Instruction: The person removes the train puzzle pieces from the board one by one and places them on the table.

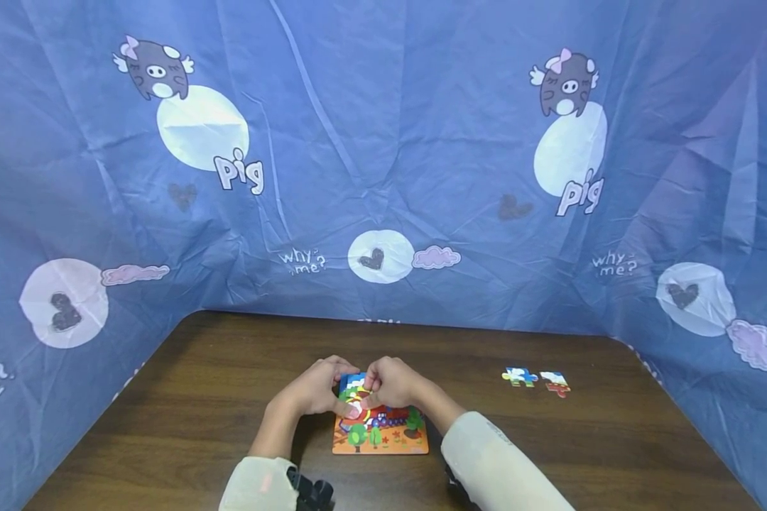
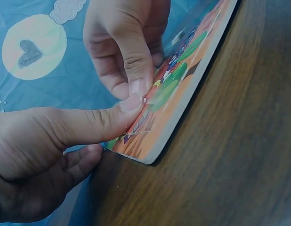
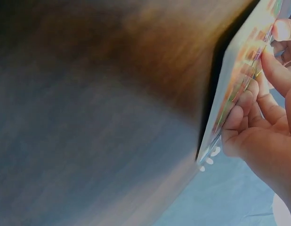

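A picture jigsaw puzzle (image 1: 393,440) in a flat tray board lies on the table. It shows a red vehicle, green trees and orange ground. My left hand (image 1: 316,387) is at its left side, the thumb on the picture and the fingers bent by the edge. From the right, my right hand (image 1: 393,383) reaches over the board, its fingers curled and its thumb on the picture. Both thumb tips meet over the puzzle (image 2: 152,127) in the left wrist view. The right fingertips touch the puzzle (image 3: 239,70); whether they pinch a loose piece is hidden.
Two loose jigsaw pieces lie on the table to the right: a blue and yellow-green piece (image 1: 520,376) and a white and red one (image 1: 555,383). A blue printed cloth (image 1: 383,199) hangs around the back and sides of the brown wooden table (image 1: 243,355).
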Demonstrator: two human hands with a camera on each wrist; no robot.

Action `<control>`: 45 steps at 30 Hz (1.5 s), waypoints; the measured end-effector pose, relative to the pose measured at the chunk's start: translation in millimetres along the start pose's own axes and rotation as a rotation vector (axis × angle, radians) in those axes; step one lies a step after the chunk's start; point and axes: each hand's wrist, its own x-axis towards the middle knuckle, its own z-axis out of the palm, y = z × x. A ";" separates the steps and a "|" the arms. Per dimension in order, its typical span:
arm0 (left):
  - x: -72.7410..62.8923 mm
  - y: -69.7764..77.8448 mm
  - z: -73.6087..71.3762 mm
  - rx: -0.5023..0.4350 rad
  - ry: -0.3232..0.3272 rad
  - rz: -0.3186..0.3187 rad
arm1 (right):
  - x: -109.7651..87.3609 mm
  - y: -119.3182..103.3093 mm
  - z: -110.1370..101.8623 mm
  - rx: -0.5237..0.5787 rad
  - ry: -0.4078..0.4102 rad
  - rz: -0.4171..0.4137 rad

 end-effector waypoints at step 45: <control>-2.1 3.0 -1.9 -0.009 -0.009 -0.049 | -43.4 75.6 -68.1 -0.027 0.210 -0.091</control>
